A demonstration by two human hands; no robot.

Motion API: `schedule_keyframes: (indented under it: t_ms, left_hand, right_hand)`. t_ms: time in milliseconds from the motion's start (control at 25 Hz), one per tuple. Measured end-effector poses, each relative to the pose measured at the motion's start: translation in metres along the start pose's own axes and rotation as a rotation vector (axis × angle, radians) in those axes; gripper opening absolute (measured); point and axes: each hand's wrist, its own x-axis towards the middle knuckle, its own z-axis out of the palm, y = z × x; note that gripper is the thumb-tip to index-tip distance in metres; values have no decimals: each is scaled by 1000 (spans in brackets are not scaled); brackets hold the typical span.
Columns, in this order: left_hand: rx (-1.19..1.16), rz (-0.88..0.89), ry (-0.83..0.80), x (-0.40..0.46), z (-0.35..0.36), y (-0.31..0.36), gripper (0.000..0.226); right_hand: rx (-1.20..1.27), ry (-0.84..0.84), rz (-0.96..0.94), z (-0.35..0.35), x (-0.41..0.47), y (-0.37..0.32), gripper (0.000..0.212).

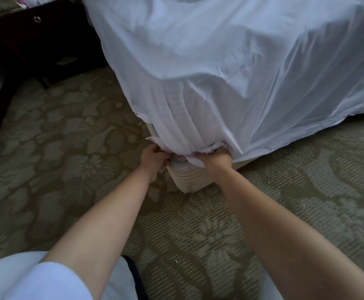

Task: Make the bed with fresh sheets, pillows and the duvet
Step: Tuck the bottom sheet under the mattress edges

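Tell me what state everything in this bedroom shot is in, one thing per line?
White sheet: draped over the bed corner, wrinkled, bunched at its lower edge.
Left hand: grips the bunched sheet at the corner.
Right hand: grips the bunched sheet beside it.
Striped bed base: corner bare below the sheet.
Dark nightstand: stands left of the bed.
Patterned carpet: lies flat.

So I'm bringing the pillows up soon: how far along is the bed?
Early. The sheet is draped over the mattress. Left hand and right hand grip its bunched corner at the bed base. Its right edge hangs loose. No pillows or duvet in view.
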Motion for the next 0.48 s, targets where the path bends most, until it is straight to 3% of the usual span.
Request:
schedule_keyframes:
  t_ms: [120, 240, 320, 480]
  left_hand:
    - [-23, -35, 169, -11, 0, 18, 31]
    - [-134, 195, 350, -22, -7, 62, 37]
    - [-48, 467, 351, -30, -10, 97, 37]
    - [170, 753, 443, -39, -14, 127, 43]
  right_hand:
    - [494, -21, 159, 6, -16, -9, 44]
    - [286, 362, 109, 6, -38, -18, 37]
    - [190, 594, -100, -9, -54, -41, 31]
    - [-271, 640, -952, -34, -68, -84, 29]
